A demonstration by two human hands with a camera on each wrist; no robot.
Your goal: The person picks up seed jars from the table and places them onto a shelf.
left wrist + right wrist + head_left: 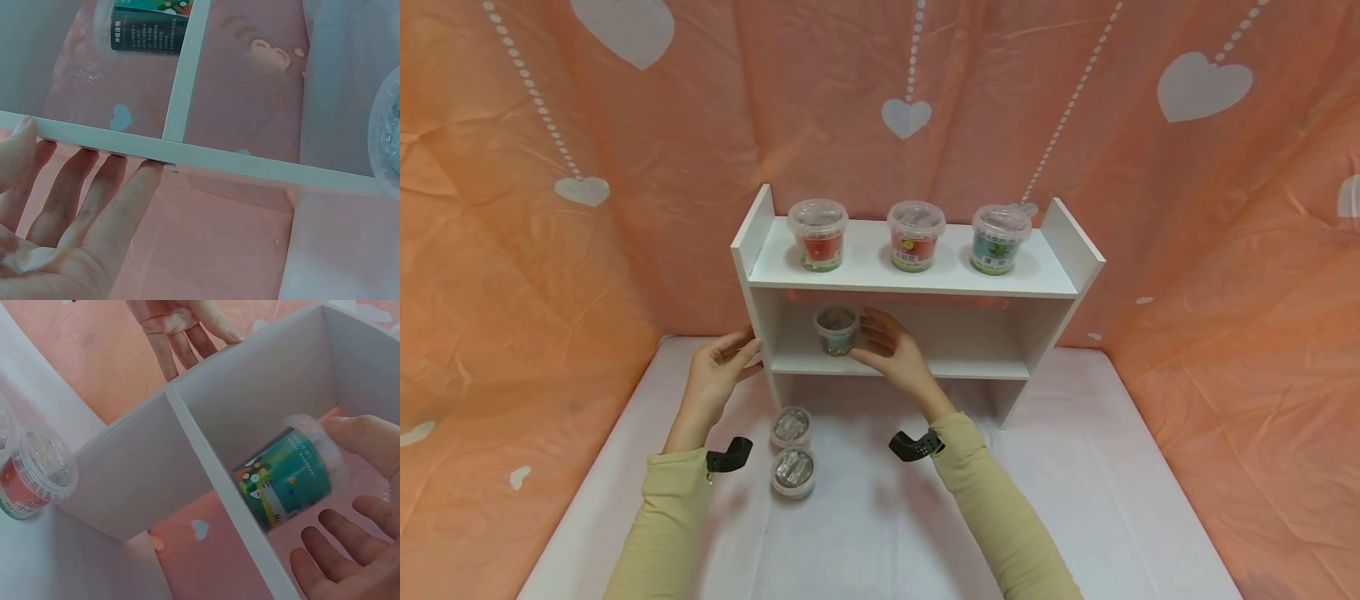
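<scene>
A lidded clear plastic cup with a green label stands at the left of the white shelf's middle board. Right beside it is my right hand, fingers spread; in the right wrist view the thumb lies at the rim of the cup's lid, while the other fingers stand apart from it. Whether the thumb touches the lid is hard to tell. My left hand rests its fingertips against the outer face of the shelf's left side panel, its fingers nearly straight.
On the top board stand two lidded cups with red labels, one on the left and one in the middle, and a teal-labelled cup. Two more lidded cups sit on the white-covered table. Behind hangs an orange curtain.
</scene>
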